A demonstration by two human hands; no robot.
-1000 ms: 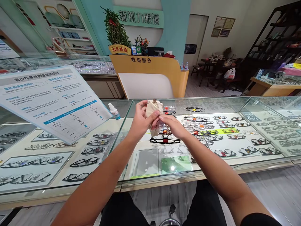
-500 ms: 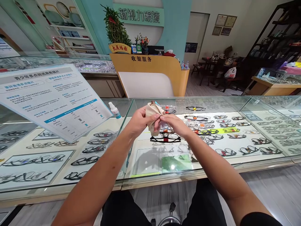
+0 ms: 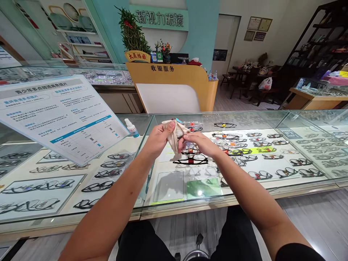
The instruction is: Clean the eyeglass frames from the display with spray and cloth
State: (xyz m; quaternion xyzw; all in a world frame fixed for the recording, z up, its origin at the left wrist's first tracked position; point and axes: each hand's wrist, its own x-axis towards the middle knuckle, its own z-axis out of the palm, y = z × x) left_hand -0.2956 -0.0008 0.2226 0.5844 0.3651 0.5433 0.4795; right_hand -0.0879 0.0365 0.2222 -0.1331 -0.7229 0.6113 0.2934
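A cream cloth (image 3: 174, 139) hangs from my left hand (image 3: 157, 137), whose thumb presses on its top. My right hand (image 3: 199, 141) is closed, its fingertips pinching a pair of thin-framed glasses (image 3: 192, 148) at the cloth's right edge. Part of the glasses is hidden by the cloth and fingers. Both hands are close together above the glass counter (image 3: 163, 206). Just below them, a black-framed pair of glasses (image 3: 191, 160) shows with a red tag at its middle.
A printed sheet (image 3: 65, 119) stands tilted at the left, beside a small white spray bottle (image 3: 131, 128). Rows of glasses (image 3: 259, 175) fill the display. Behind is a wooden cashier desk (image 3: 209, 87).
My left thumb has lifted away from my right fingertips and moved left, and the cloth is spread more open, hanging in a point. My right hand has barely moved.
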